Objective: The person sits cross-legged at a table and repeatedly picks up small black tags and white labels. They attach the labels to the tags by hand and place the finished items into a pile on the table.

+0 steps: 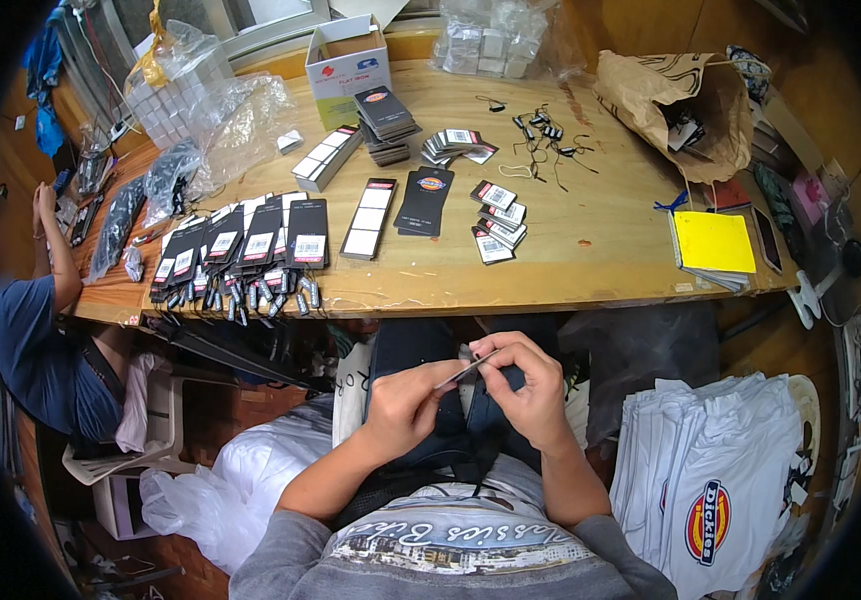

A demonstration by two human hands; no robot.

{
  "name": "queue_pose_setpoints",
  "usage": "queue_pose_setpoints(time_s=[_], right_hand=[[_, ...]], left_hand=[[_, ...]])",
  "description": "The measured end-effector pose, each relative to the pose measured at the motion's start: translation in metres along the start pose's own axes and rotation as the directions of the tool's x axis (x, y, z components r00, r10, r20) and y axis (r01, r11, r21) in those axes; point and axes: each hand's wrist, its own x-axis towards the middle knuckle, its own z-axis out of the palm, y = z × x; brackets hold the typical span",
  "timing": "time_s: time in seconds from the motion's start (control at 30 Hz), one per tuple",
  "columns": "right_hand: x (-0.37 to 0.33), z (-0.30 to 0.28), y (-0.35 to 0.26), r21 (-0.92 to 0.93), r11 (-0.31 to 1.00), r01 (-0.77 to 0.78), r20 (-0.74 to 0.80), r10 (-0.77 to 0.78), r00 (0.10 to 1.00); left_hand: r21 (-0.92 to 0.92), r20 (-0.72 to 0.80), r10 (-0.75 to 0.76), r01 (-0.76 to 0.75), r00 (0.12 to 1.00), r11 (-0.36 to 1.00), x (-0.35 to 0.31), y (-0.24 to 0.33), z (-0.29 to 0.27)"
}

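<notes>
Pinching a thin, flat, greyish card [466, 371], the left hand [403, 408] and right hand [531, 392] face the brown wooden table [581, 280] (open gap before its edge).

The person wears a grey shirt [431, 588] with short, plain grey sleeves [276, 560]. Across its front runs a print [461, 550]: pale, curved lettering, upside down in this view, above a band of beige and dark shapes like a row of buildings. The trousers [411, 345] are dark blue. The left hand [403, 408] and right hand [527, 390] are bare, as are both forearms [336, 480].
</notes>
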Motion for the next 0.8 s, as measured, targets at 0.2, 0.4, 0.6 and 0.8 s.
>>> queue_pose_setpoints(time_s=[0.2,0.4,0.6,0.8], right_hand=[[0.001,-0.001,-0.008,-0.244,0.946,0.214,0.029,-0.214,0.976],[-0.001,0.006,-0.011,-0.355,0.888,0.293,0.007,-0.310,0.951],[-0.004,0.011,-0.011,-0.363,0.892,0.269,-0.101,-0.325,0.940],[-0.004,0.012,-0.013,-0.399,0.878,0.266,-0.120,-0.337,0.934]], left_hand=[[-0.331,-0.040,-0.228,0.202,0.973,0.922,0.008,0.003,0.001],[-0.414,-0.182,-0.338,0.240,0.924,0.878,0.002,0.006,0.006],[-0.212,-0.199,-0.109,0.066,0.974,0.975,0.004,0.006,0.002],[-0.100,-0.221,-0.041,0.020,0.975,0.995,0.004,0.011,0.000]])
